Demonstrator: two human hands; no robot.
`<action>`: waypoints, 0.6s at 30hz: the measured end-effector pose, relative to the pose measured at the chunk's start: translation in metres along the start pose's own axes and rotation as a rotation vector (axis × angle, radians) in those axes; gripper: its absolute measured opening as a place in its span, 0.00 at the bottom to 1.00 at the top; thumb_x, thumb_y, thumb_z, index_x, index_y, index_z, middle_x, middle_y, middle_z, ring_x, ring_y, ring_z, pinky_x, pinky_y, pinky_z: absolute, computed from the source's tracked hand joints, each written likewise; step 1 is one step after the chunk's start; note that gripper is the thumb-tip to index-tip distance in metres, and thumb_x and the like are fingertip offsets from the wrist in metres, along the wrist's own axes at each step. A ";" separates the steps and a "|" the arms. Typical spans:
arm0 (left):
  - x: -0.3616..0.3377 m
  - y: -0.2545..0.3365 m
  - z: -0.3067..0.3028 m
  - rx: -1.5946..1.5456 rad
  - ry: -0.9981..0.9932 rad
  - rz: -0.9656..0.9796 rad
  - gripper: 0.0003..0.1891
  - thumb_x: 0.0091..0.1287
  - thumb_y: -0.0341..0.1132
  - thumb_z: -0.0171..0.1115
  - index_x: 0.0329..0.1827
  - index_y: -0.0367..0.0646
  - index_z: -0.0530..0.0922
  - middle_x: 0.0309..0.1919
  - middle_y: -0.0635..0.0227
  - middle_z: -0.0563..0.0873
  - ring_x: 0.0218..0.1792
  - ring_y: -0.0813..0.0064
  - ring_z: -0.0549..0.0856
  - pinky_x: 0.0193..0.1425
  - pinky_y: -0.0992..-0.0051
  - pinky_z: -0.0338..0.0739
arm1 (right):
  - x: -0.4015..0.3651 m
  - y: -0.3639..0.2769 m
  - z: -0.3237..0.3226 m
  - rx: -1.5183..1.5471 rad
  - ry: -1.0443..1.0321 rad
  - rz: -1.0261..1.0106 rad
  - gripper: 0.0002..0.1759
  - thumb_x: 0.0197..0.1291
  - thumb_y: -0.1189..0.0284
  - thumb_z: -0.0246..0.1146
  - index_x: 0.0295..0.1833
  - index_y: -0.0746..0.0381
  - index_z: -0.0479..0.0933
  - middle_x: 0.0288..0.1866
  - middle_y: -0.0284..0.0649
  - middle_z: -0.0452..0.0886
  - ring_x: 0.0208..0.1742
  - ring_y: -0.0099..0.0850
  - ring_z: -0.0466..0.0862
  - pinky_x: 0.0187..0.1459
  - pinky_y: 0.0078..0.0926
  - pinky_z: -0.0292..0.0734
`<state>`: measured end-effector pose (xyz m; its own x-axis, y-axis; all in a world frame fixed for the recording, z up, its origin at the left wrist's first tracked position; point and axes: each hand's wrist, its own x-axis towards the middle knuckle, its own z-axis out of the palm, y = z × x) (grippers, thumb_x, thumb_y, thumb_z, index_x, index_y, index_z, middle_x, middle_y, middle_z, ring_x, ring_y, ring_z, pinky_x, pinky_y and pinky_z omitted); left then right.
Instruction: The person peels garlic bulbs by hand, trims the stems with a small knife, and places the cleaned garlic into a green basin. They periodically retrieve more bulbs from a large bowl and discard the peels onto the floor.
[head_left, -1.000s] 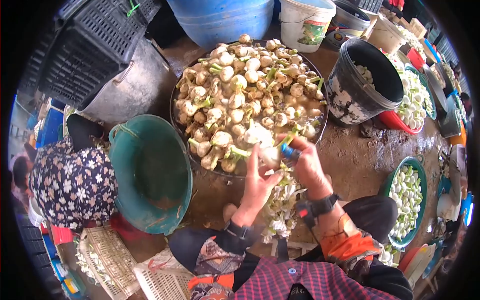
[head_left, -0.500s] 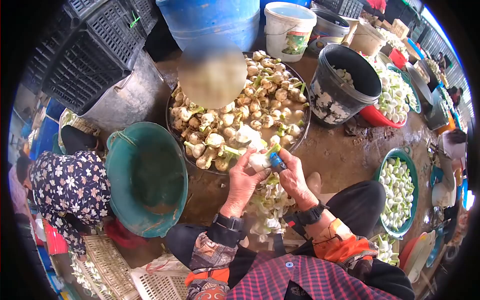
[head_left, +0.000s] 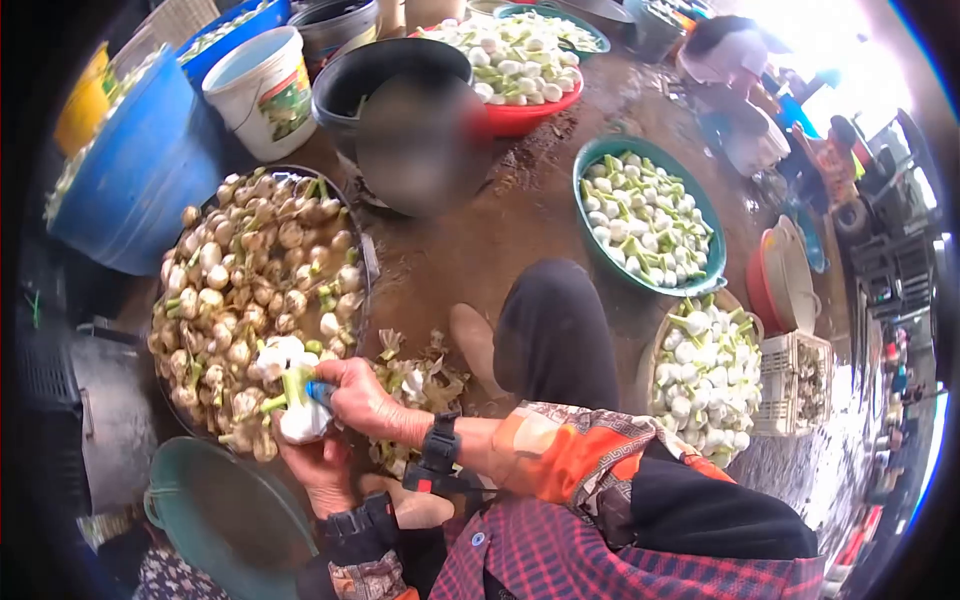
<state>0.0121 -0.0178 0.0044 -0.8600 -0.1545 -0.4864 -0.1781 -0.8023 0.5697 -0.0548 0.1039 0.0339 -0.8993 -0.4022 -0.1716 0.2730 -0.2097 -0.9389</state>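
Note:
Over the near edge of a wide round pan (head_left: 368, 265) of brownish unpeeled bulbs, my left hand (head_left: 322, 468) holds a white bulb (head_left: 303, 422) with green stems from below. My right hand (head_left: 365, 400) is closed around a small blue tool (head_left: 321, 391) beside the bulb's stem. The tool's tip is hidden against the stem. More white bulbs show just beyond my fingers. Peeled skins (head_left: 415, 385) lie heaped on the ground to the right of my hands.
Green tubs (head_left: 600, 262) (head_left: 185, 500), one with white bulbs, stand right and lower left. A basket of bulbs (head_left: 705, 380) is near my knee. Beyond are a black bucket (head_left: 335, 85), white bucket (head_left: 255, 90), blue barrel (head_left: 140, 160) and red basin (head_left: 520, 120). Another person (head_left: 725, 60) is upper right.
The view has swung to the right, so the pan and my hands now appear further left. My hands still hold the bulb and the blue tool, now lower in view.

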 end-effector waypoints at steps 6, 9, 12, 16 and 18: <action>0.004 -0.003 0.007 0.223 0.158 0.096 0.27 0.67 0.55 0.49 0.59 0.42 0.69 0.51 0.64 0.76 0.47 0.70 0.79 0.48 0.66 0.77 | -0.001 0.019 -0.022 -0.806 0.038 -0.444 0.22 0.42 0.68 0.69 0.44 0.65 0.74 0.26 0.50 0.79 0.33 0.49 0.82 0.34 0.40 0.76; 0.000 -0.017 0.002 0.213 -0.070 0.176 0.19 0.69 0.42 0.52 0.56 0.38 0.70 0.52 0.62 0.77 0.50 0.65 0.79 0.56 0.67 0.74 | -0.014 0.020 -0.009 -0.543 0.038 -0.280 0.17 0.48 0.69 0.68 0.42 0.66 0.77 0.31 0.52 0.81 0.33 0.43 0.83 0.35 0.33 0.76; 0.024 -0.014 -0.028 -0.219 0.048 0.065 0.16 0.69 0.43 0.52 0.50 0.39 0.75 0.43 0.62 0.81 0.47 0.65 0.80 0.54 0.65 0.75 | 0.001 0.039 -0.005 0.034 0.030 -0.013 0.11 0.50 0.77 0.63 0.42 0.67 0.79 0.31 0.38 0.83 0.37 0.24 0.79 0.39 0.27 0.75; -0.001 -0.001 0.003 -0.223 -0.429 0.278 0.20 0.67 0.48 0.53 0.42 0.37 0.77 0.40 0.59 0.81 0.29 0.67 0.73 0.25 0.68 0.72 | 0.041 0.049 -0.073 0.283 0.335 -0.039 0.10 0.52 0.82 0.51 0.34 0.71 0.79 0.28 0.44 0.80 0.25 0.33 0.82 0.21 0.31 0.78; -0.002 0.000 0.007 -0.138 -0.249 0.281 0.22 0.68 0.49 0.51 0.49 0.37 0.77 0.44 0.56 0.81 0.40 0.58 0.80 0.37 0.62 0.79 | 0.043 0.054 -0.093 -0.667 0.183 0.041 0.14 0.58 0.79 0.48 0.40 0.66 0.80 0.36 0.45 0.83 0.35 0.35 0.83 0.37 0.35 0.78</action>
<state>0.0108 -0.0138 0.0098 -0.9588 -0.2479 -0.1388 0.1319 -0.8210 0.5554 -0.1103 0.1577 -0.0520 -0.9520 -0.2292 -0.2030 0.0917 0.4191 -0.9033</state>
